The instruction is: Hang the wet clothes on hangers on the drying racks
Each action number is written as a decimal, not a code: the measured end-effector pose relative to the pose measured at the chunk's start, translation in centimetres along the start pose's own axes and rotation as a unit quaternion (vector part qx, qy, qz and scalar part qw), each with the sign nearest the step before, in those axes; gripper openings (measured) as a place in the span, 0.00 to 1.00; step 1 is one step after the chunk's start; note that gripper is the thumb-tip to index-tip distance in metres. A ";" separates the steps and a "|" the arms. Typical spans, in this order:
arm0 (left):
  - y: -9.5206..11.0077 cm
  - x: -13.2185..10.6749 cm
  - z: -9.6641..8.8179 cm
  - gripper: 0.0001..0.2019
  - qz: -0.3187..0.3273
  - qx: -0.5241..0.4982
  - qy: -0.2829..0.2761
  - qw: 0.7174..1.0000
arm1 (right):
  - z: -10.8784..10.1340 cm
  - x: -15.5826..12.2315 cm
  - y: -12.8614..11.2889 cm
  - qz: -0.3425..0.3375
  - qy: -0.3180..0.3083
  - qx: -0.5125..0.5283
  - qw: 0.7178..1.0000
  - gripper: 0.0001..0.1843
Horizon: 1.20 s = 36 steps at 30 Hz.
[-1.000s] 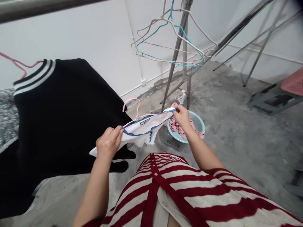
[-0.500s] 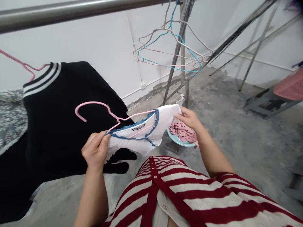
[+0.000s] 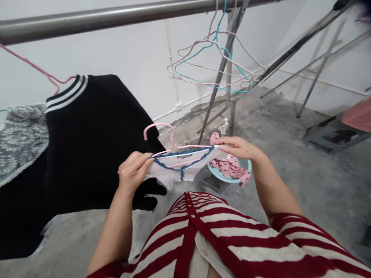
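Note:
Between my hands is a white knit top [image 3: 191, 173] with blue ruffled trim round its neckline. A pink hanger [image 3: 174, 146] sits inside it, the hook sticking up out of the neck and bent to the left. My left hand [image 3: 135, 172] is closed on the top's shoulder at the left end of the neckline. On the other shoulder, my right hand [image 3: 239, 147] pinches the fabric, thumb below and fingers along the upper edge. The hanger's arm ends are hidden under the cloth and my hands.
At left a black garment [image 3: 95, 135] with a striped collar hangs from the metal rail [image 3: 116, 19], beside a grey patterned garment [image 3: 23, 135]. Bare hangers [image 3: 214, 77] hang near the rack's leg. A light-blue basin [image 3: 227, 178] holds pink dotted cloth [image 3: 230, 168]. A grey stool [image 3: 326, 125] stands right.
The top and hanger have levelled out and sit lower, with the hook further right and more upright. My left hand has moved right; my right hand has shifted slightly right and down.

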<state>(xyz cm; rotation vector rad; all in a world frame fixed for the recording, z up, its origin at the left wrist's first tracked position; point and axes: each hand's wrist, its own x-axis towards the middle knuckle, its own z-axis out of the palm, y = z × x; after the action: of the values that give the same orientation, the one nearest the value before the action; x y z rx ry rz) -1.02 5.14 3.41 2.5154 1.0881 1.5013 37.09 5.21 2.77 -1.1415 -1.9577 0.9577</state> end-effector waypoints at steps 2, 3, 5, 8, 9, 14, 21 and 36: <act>0.1 0.4 0.3 0.07 -0.001 -0.014 -0.015 1.000 | 0.3 0.0 0.2 0.047 -0.108 0.068 0.991 0.19; 0.2 0.6 0.3 0.07 -0.005 -0.020 -0.018 1.000 | 0.6 -0.1 0.4 0.065 -0.133 0.111 0.983 0.20; 0.2 0.8 0.5 0.06 -0.014 -0.029 -0.017 0.999 | 1.2 -0.4 0.9 0.089 -0.143 0.200 0.965 0.22; 0.0 0.9 0.8 0.06 -0.007 -0.037 -0.008 0.999 | 2.3 -1.1 1.5 0.113 -0.141 0.290 0.940 0.25; 0.0 0.9 0.8 0.06 -0.004 -0.035 -0.008 0.999 | 2.6 -1.3 1.6 0.120 -0.154 0.304 0.932 0.26; -0.6 0.5 0.4 0.06 -0.009 0.002 -0.006 1.000 | 3.4 -2.2 2.3 0.163 -0.206 0.314 0.913 0.25; -2.0 0.0 -1.1 0.05 -0.030 0.044 0.039 0.998 | 2.4 -1.9 3.7 0.124 -0.122 0.262 0.949 0.25; -1.6 0.0 0.4 0.03 -0.068 0.089 0.113 0.987 | 1.1 -2.1 -0.3 -0.103 0.195 -0.130 0.967 0.12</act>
<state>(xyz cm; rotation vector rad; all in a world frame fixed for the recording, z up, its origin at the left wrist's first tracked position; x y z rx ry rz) -1.58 6.54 2.62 2.3620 1.4541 1.7546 36.92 2.91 2.05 -1.1395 -1.8603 0.3388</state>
